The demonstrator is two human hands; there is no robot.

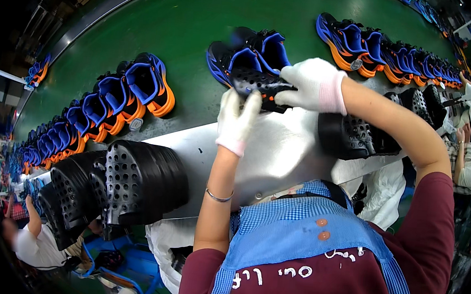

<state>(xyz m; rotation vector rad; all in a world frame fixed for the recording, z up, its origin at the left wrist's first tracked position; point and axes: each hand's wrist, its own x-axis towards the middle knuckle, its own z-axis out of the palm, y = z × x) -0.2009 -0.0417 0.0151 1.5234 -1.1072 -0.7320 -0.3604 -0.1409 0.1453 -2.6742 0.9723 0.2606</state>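
Observation:
Both of my hands wear white gloves. My left hand (237, 116) has its fingertips closed on the near edge of a black perforated plastic shoe insert (252, 81). My right hand (315, 85) pinches the same insert at its right end, fingers bent round it. Small orange spots show beneath the insert, partly hidden by the fingers. Just beyond it, a pair of black sneakers with blue linings stands on the green worktop: the left sneaker (220, 63) is partly covered by the insert, and the right sneaker (275, 48) sits behind my right fingertips.
Long rows of similar orange-soled sneakers line the green worktop (197, 9) at left (96, 104) and right (389, 51). Stacked black perforated inserts (143, 178) lie at the near left, more inserts (354, 136) under my right forearm. A metal ledge (196, 183) runs in front of me. Co-workers sit at both sides.

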